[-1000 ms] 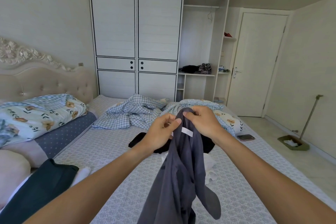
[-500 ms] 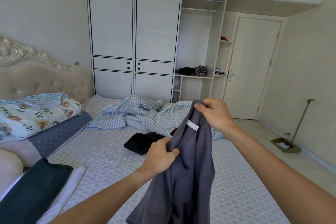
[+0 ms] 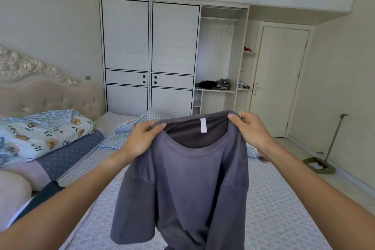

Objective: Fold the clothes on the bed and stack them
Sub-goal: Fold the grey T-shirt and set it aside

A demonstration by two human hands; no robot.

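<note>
Hands have drawn apart: left hand (image 3: 142,138) and right hand (image 3: 250,128) each pinch a shoulder of the grey T-shirt (image 3: 188,178), no longer bunched, hanging spread mid-frame above the bed (image 3: 280,199), ready for folding.

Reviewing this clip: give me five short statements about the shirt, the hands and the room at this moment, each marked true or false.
1. Both hands hold the grey T-shirt at its neckline. True: the left hand and the right hand each have a grip on one side of the collar.
2. The T-shirt lies flat on the bed. False: it hangs in the air above the mattress.
3. A white label shows inside the collar. True.
4. The door on the right stands wide open. False: it is closed.
5. The checked blanket is folded neatly. False: it lies crumpled at the far end of the bed.
</note>
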